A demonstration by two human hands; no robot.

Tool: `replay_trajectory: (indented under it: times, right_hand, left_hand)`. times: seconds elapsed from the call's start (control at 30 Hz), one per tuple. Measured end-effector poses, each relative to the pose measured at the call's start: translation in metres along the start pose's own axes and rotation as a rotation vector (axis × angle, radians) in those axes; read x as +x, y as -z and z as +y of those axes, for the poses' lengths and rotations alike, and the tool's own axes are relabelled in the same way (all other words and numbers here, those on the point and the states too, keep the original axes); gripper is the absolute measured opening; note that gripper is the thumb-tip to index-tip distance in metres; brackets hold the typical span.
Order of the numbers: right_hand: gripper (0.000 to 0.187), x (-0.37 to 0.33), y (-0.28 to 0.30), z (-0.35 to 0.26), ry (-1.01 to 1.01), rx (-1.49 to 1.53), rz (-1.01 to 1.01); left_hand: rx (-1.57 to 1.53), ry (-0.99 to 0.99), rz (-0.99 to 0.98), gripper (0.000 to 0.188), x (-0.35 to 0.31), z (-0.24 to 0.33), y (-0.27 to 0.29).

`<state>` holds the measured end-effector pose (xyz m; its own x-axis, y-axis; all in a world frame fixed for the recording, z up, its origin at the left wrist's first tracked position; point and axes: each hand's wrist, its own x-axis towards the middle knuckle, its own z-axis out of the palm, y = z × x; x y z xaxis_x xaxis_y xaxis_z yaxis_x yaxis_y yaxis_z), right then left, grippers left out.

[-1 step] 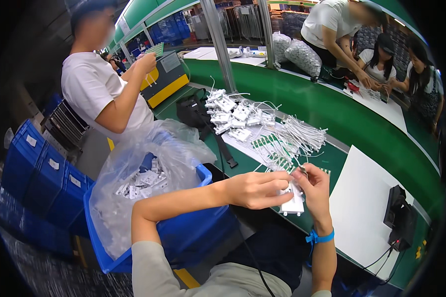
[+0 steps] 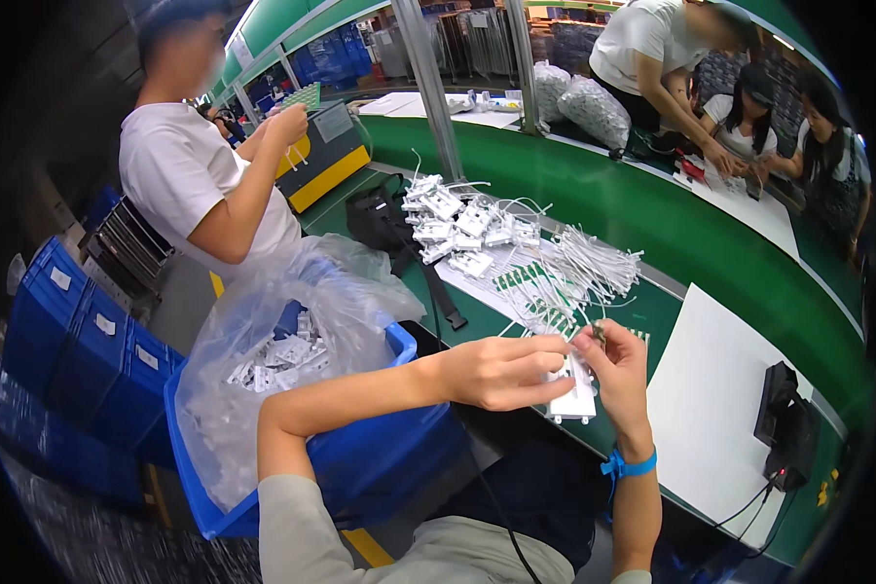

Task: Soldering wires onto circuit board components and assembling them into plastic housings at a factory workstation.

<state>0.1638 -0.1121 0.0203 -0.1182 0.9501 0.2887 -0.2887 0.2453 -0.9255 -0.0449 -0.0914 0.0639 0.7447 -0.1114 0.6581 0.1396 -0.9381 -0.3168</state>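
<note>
Over the near edge of the green bench, my left hand [image 2: 516, 373] is closed on a white plastic housing [image 2: 575, 401], a flat rectangular piece with small lugs at its lower end. My right hand [image 2: 617, 362], wearing a blue wristband, pinches a small circuit board [image 2: 598, 336] at the housing's upper end; a white wire runs from it. Fingers partly cover both pieces, and how far the board sits in the housing cannot be made out. Just beyond my hands lie green circuit boards [image 2: 521, 279] with white wires attached and a bundle of white wires [image 2: 599, 265].
White housings with wires are piled [image 2: 457, 224] farther back, beside a black bag [image 2: 375, 219]. At left, a blue bin [image 2: 404, 343] lined with clear plastic holds white parts. A white sheet [image 2: 706, 389] and black device [image 2: 788, 428] lie right. A co-worker [image 2: 195, 175] stands left; others work across the bench.
</note>
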Motion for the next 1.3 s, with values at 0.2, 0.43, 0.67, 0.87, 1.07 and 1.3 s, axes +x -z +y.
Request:
replay_trajectory:
  times: [0.2,0.43,0.67,0.87,1.07,1.3]
  right_hand:
    - [0.012,-0.004,-0.007,-0.001,-0.017,-0.076,-0.025]
    - [0.009,-0.002,-0.007,-0.003,-0.030,-0.033,-0.045]
    - [0.006,-0.002,-0.002,-0.004,0.072,-0.275,0.188]
    - [0.019,-0.004,-0.025,0.003,0.229,-0.506,0.077]
    - [0.036,-0.006,-0.010,-0.012,0.185,-0.798,0.061]
    - [0.016,-0.013,-0.017,-0.003,0.235,-0.806,-0.033]
  left_hand:
    - [-0.004,0.044,0.044,0.044,-0.014,0.002,0.009]
    - [0.074,0.108,0.030,0.041,-0.021,0.004,0.016]
    - [-0.826,1.042,0.159,0.055,-0.020,0.021,0.016]
    - [-1.523,1.487,-0.048,0.041,-0.028,0.013,-0.012]
    - [-1.422,1.521,0.093,0.038,-0.043,0.012,-0.017]
    - [-1.420,1.545,0.058,0.037,-0.048,0.017,-0.028]
